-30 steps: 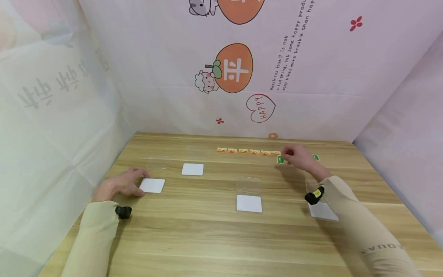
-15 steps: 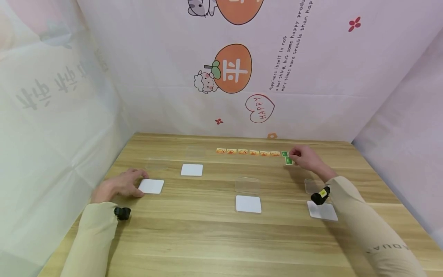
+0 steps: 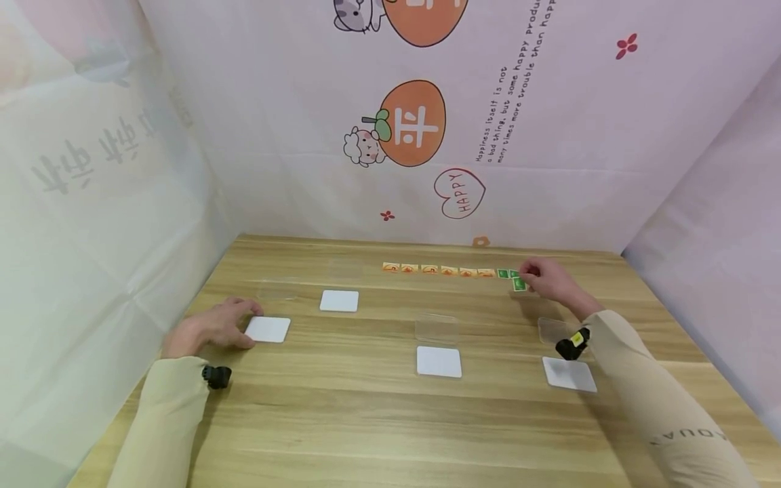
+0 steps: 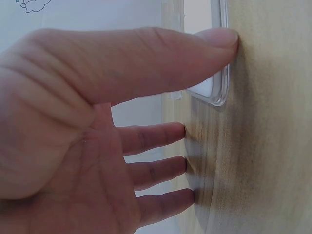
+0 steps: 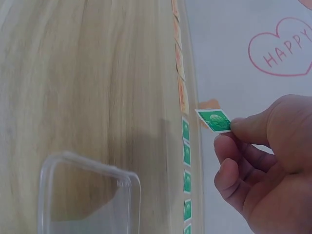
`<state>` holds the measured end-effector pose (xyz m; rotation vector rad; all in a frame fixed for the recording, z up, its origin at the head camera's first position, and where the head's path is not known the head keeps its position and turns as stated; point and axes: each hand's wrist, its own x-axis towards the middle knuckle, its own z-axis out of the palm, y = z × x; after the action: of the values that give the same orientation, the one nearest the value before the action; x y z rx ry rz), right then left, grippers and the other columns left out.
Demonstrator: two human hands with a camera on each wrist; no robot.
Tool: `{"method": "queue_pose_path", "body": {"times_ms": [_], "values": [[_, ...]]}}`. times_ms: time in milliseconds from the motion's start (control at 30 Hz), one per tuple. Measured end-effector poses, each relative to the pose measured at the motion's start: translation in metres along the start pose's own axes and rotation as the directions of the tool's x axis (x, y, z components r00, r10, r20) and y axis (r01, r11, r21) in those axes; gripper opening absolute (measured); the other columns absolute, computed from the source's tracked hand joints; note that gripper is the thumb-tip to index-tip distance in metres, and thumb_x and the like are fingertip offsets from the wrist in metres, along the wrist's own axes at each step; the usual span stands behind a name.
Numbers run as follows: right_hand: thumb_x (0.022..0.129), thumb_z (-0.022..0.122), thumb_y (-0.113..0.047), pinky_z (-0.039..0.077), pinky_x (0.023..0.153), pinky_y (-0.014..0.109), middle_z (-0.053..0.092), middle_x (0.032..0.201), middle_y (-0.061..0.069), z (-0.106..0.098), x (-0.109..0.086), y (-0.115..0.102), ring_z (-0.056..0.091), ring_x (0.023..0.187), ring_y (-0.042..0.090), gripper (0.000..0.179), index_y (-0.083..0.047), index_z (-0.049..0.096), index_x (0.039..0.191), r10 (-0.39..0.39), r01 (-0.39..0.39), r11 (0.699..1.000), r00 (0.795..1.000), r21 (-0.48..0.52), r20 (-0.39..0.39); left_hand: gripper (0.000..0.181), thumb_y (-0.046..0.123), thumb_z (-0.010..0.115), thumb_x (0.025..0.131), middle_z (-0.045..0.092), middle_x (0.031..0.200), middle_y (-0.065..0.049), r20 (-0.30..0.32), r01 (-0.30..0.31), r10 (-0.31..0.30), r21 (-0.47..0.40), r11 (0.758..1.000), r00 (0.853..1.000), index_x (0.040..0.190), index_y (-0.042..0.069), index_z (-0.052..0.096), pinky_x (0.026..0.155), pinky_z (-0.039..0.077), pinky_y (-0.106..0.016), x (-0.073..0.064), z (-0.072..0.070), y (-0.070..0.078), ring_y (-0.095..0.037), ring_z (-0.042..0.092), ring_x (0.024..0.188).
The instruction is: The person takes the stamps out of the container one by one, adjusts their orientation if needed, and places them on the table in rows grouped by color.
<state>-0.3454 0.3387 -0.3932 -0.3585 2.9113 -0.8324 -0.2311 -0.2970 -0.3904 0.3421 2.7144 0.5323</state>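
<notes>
My right hand [image 3: 545, 278] pinches a small green stamp [image 5: 213, 120] between thumb and fingertips, raised above the table near the back. Below it runs a row of stamps: several orange stamps [image 3: 430, 269] on the left, then green stamps [image 5: 187, 182], some hidden behind the hand in the head view. At the left, my left hand [image 3: 216, 323] lies with spread fingers beside a clear case with a white insert [image 3: 267, 329]. In the left wrist view its thumb reaches across the case's end, and the other fingertips come down at the wood.
More white-filled cases stand on the wooden table: one left of centre [image 3: 339, 301], a front-middle case [image 3: 439, 362] and a right-hand case [image 3: 569, 374]. Clear lids, such as the middle lid [image 3: 436, 329], lie behind them. A printed cloth wall [image 3: 293, 169] closes off the back.
My right hand has moved right along the row with the green stamp, uncovering green stamps beside the orange ones. The left hand has stayed by its case.
</notes>
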Motion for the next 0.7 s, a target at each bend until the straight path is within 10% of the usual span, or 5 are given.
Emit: {"method": "queue_pose_path", "body": {"times_ms": [700], "values": [[0.102, 0.048, -0.013, 0.048, 0.056, 0.032, 0.061, 0.093, 0.021, -0.014, -0.003, 0.029, 0.058, 0.077, 0.027, 0.022, 0.005, 0.057, 0.109, 0.066, -0.066, 0.997, 0.998, 0.026, 0.005, 0.057, 0.02, 0.079, 0.08, 0.035, 0.14, -0.036, -0.003, 0.004, -0.004, -0.009, 1.0, 1.0, 0.129, 0.008, 0.052, 0.094, 0.041, -0.061, 0.0, 0.0, 0.0, -0.047, 0.046, 0.118]]}}
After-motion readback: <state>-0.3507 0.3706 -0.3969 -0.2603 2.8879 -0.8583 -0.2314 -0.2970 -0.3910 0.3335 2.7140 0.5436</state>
